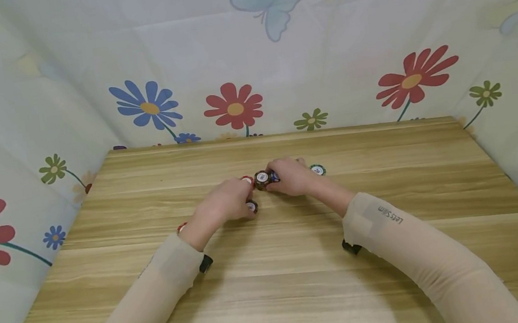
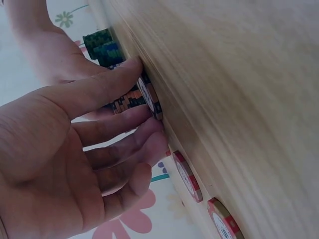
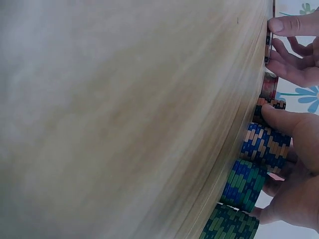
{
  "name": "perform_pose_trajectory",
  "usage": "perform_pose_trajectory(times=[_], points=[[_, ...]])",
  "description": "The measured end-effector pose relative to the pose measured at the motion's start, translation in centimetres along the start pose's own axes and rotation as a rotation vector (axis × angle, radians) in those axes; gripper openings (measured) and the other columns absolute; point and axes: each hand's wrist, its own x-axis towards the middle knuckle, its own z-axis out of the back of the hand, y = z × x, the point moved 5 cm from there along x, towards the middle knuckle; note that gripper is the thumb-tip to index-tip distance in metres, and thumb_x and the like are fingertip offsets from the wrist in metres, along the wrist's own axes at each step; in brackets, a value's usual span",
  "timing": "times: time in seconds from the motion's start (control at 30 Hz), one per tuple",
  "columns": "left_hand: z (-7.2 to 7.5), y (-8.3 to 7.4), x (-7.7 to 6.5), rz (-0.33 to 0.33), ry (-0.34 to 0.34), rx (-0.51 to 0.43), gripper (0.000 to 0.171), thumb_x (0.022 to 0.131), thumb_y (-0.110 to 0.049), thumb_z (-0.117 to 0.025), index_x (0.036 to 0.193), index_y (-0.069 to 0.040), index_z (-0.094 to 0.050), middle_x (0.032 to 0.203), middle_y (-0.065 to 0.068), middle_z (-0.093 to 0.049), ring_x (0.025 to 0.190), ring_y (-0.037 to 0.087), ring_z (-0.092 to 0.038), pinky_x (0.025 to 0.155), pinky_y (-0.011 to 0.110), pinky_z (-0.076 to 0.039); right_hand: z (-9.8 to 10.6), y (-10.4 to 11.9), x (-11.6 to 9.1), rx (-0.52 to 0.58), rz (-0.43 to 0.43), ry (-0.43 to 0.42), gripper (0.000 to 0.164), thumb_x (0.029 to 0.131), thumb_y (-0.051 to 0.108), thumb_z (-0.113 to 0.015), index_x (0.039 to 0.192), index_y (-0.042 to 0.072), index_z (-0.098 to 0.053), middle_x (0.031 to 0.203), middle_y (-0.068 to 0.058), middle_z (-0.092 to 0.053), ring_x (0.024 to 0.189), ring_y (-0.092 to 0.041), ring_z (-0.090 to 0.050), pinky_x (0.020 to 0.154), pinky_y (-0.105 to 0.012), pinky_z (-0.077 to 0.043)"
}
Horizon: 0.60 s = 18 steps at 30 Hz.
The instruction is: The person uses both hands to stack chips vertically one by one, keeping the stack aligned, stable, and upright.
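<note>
My left hand [image 1: 222, 203] pinches a black poker chip [image 2: 148, 94] by its edges, between thumb and fingers, low at the tabletop. Just beyond that hand, a red chip stack [image 3: 269, 85] shows partly in the head view. Beside it stands a stack of black poker chips [image 1: 262, 177], banded orange at the side. My right hand [image 1: 291, 176] grips this black stack, its thumb on the near side. Under and beside the right hand are a blue stack with orange [image 3: 263, 144], a blue-and-green stack [image 3: 244, 184] and a green stack [image 3: 229, 224].
Two loose red chips [image 2: 187, 177] lie on the wooden table [image 1: 265, 299]; in the head view one red chip [image 1: 182, 227] peeks out past the left wrist. A flower-printed curtain [image 1: 343, 56] hangs behind the table's far edge and along both sides.
</note>
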Motion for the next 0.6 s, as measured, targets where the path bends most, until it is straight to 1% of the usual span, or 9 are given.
perform_pose_trajectory(times=[0.17, 0.4, 0.6], points=[[0.05, -0.15, -0.21, -0.008, -0.003, 0.001, 0.022, 0.083, -0.017, -0.082, 0.085, -0.009, -0.061, 0.077, 0.001, -0.056, 0.068, 0.017, -0.049, 0.061, 0.032, -0.039, 0.04, 0.09, -0.07, 0.004, 0.006, -0.006, 0.036, 0.097, 0.028, -0.074, 0.123, 0.005, -0.067, 0.117, -0.01, -0.069, 0.111, -0.029, -0.062, 0.096, -0.059, -0.037], [-0.18, -0.14, -0.23, -0.019, 0.016, -0.02, 0.024, 0.085, -0.013, -0.076, 0.073, -0.011, -0.056, 0.065, -0.002, -0.043, 0.058, 0.013, -0.041, 0.056, 0.031, -0.033, 0.0, 0.07, -0.14, 0.01, 0.007, -0.013, 0.038, 0.095, 0.03, -0.076, 0.122, 0.005, -0.067, 0.116, -0.01, -0.069, 0.11, -0.029, -0.062, 0.096, -0.059, -0.037], [-0.21, -0.03, -0.28, -0.044, 0.002, -0.016, 0.023, 0.084, -0.013, -0.075, 0.073, -0.012, -0.055, 0.064, -0.004, -0.041, 0.057, 0.012, -0.039, 0.055, 0.031, -0.032, -0.07, 0.09, -0.06, 0.017, 0.004, -0.015, 0.042, 0.094, 0.035, -0.077, 0.121, 0.005, -0.066, 0.115, -0.009, -0.069, 0.109, -0.028, -0.062, 0.096, -0.058, -0.036]])
